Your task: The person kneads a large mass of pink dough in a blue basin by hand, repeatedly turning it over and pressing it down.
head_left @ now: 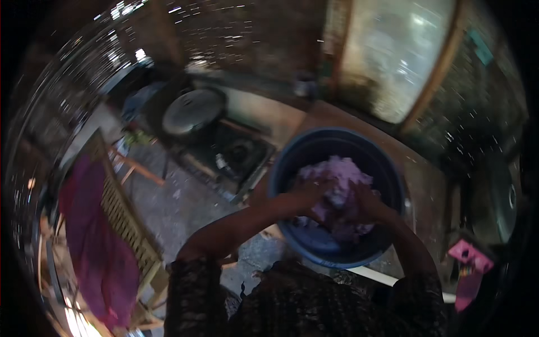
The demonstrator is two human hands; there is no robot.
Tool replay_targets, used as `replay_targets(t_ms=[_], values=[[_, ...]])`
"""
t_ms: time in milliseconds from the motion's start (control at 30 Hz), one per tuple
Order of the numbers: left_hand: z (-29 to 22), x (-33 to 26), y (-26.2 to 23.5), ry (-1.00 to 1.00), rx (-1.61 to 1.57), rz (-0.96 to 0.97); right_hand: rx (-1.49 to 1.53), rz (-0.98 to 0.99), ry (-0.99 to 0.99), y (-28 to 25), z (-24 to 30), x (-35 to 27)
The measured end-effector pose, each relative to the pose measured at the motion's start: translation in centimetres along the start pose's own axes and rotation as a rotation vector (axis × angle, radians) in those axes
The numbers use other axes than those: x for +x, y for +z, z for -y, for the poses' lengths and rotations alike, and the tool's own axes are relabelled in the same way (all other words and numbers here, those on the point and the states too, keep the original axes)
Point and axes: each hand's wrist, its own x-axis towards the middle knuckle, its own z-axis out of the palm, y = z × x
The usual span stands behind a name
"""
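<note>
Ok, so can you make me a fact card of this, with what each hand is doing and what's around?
Left hand: in the tub, on the pile
Right hand: in the tub too, on the pile's right side
Tub: round, deep, blue
Pile: lumpy, pinkish-purple; too blurry to tell what it is
Left of the tub: a stove and a pot with a lid
Far left: purple cloth draped over a chair
</note>
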Motion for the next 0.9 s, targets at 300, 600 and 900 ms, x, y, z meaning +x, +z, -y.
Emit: replay_targets(t_ms=[300, 600, 900], values=[[1.0, 10.7, -1.3, 0.107, -0.018, 0.123, 0.184, -0.145, 0.022, -1.0, -3.1, 6.2], [4.7, 18.5, 2.3, 0.133, -0.078, 0.028, 0.148, -0.098, 0.229, 1.7, -7.8, 12.3], [5.5, 18.7, 1.4, 0.188, -0.063, -0.006, 0.421, -0.378, 0.144, 4.7, -8.6, 12.5]])
